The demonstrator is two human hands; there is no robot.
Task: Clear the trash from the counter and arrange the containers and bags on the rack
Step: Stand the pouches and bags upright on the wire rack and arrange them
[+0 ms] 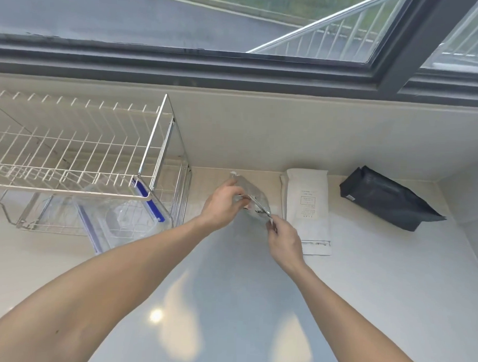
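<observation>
A crumpled silver foil wrapper (252, 193) is held just above the counter (228, 302), right of the rack. My left hand (222, 204) grips its upper left part. My right hand (286, 240) pinches its lower right corner. A white wire rack (71, 153) with two tiers stands at the left. A clear plastic container with blue clips (122, 217) sits on the rack's lower tier. A white paper bag (308, 210) lies flat on the counter to the right of my hands. A black bag (386, 202) lies farther right near the wall.
The tiled backsplash (261, 133) and a dark window frame (236, 69) run along the back. A side wall (472, 205) closes the counter at the far right. The rack's upper tier holds nothing.
</observation>
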